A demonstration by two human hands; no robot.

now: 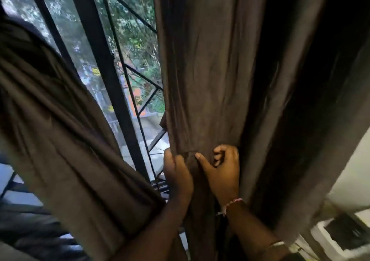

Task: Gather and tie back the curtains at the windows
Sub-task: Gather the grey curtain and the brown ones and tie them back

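**Both hands on the middle curtain, low in the frame**

Brown curtain (202,76) hanging down the centre of the frame, its left edge running from the top down to the hands. Left hand (177,173) at lower centre, fingers curled round that left edge, thumb on the front of the cloth. Right hand (224,169) just beside it, fingers curled into the folds, thumb stretched left and pressed flat on the cloth; a beaded bracelet (232,203) on that wrist. Hands close together, not touching, a narrow strip of cloth between them.

Second bundle of brown cloth (60,132) sweeping from upper left to lower centre, crossing in front of the left forearm. Between the two, a wedge of open window: a thick black frame bar (104,64) slanting down, and a thinner grille (138,76) of crossing bars behind it. Green foliage (138,30) and blurred ground beyond the glass. Open room only in that wedge, narrowing toward the hands.

Right of the curtain, deep shadow; folds there hard to separate. Pale wall (352,172) at the right edge, and a white, boxy object (340,234) at lower right, cut off and unclear. Lower left dark and blurred, contents not readable. Curtain's top and bottom both out of frame. Fingertips of the left hand hidden behind the cloth edge. No tie-back made out anywhere.
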